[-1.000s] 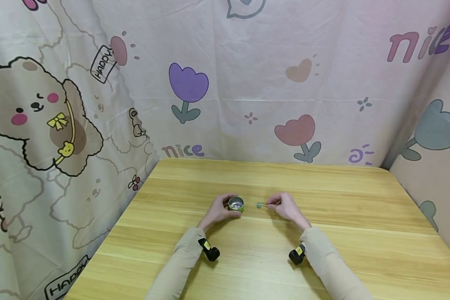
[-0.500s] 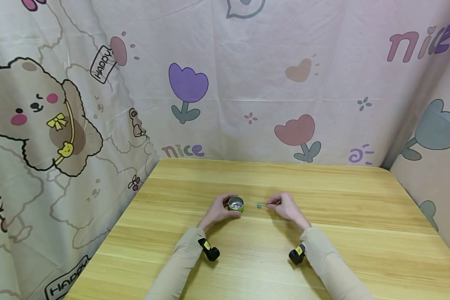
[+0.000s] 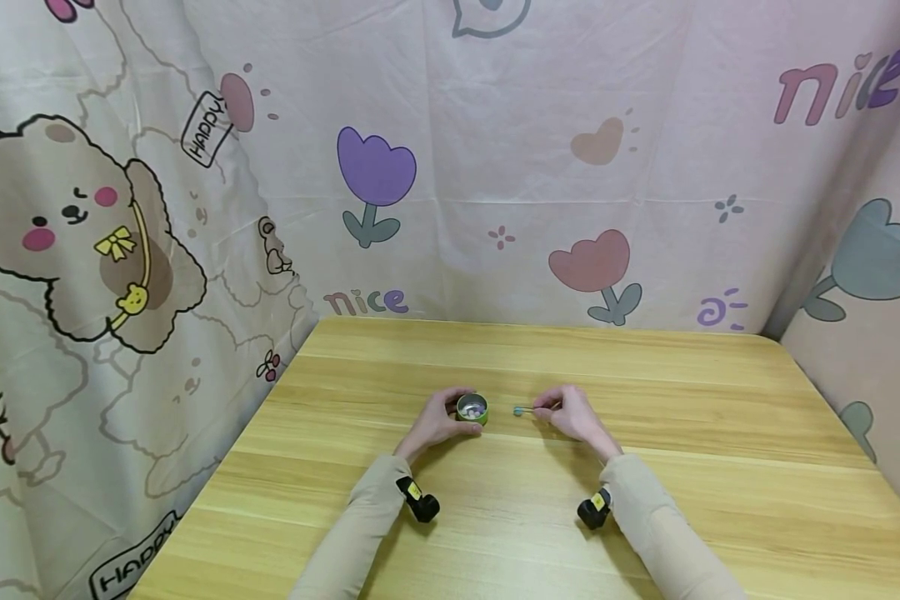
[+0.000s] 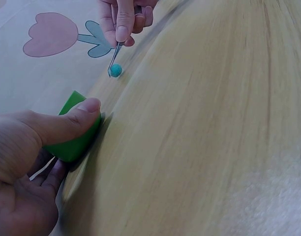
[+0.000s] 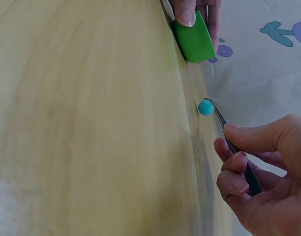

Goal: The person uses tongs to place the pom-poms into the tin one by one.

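In the head view my left hand (image 3: pixel 433 423) grips a small round green tin (image 3: pixel 472 421) standing on the table, thumb on the near side and fingers on the far side. Several small pale and purplish pieces lie inside it. My right hand (image 3: pixel 572 414) pinches metal tweezers (image 5: pixel 250 178) to the right of the tin. At the tweezers' tips, low over the table, is a small teal ball (image 5: pixel 205 107). One tip lies against the ball in the right wrist view; whether it is squeezed between both I cannot tell.
The wooden table (image 3: pixel 510 517) reaches back to a patterned cloth (image 3: pixel 480 167) hung behind it and at the sides. A black wrist camera (image 3: pixel 422 504) sits on the left forearm, another black wrist camera (image 3: pixel 594 509) on the right.
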A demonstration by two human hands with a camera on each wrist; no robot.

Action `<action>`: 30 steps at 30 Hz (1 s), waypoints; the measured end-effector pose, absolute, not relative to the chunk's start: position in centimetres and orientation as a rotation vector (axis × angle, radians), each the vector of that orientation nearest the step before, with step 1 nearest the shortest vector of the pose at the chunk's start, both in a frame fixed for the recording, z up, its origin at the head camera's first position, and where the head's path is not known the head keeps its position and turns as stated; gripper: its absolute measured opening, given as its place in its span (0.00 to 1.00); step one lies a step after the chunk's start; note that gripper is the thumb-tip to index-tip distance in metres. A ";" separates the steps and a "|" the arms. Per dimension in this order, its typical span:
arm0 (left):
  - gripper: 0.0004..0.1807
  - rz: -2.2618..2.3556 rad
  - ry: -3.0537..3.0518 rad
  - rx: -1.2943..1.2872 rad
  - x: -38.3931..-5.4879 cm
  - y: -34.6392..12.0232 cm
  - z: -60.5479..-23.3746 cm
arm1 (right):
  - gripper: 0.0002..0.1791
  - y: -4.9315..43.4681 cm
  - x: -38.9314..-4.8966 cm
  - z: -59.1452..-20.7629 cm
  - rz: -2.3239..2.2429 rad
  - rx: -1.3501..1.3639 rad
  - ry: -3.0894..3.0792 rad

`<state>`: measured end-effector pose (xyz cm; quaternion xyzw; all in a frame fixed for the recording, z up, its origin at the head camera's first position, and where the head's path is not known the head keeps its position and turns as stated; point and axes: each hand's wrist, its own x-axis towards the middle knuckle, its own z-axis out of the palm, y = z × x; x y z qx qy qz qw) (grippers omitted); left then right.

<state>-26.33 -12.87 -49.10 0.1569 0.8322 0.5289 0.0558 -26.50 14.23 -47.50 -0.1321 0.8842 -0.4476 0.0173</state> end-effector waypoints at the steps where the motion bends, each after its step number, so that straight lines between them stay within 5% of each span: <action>1: 0.36 1.607 2.523 0.475 -26.3 -12.9 -49.1 | 0.04 14.2 -26.5 -47.5 -1.390 -0.406 2.748; 30: 0.36 1.589 2.555 0.504 -26.1 -13.0 -49.1 | 0.06 12.8 -25.6 -45.6 -1.427 -0.447 2.752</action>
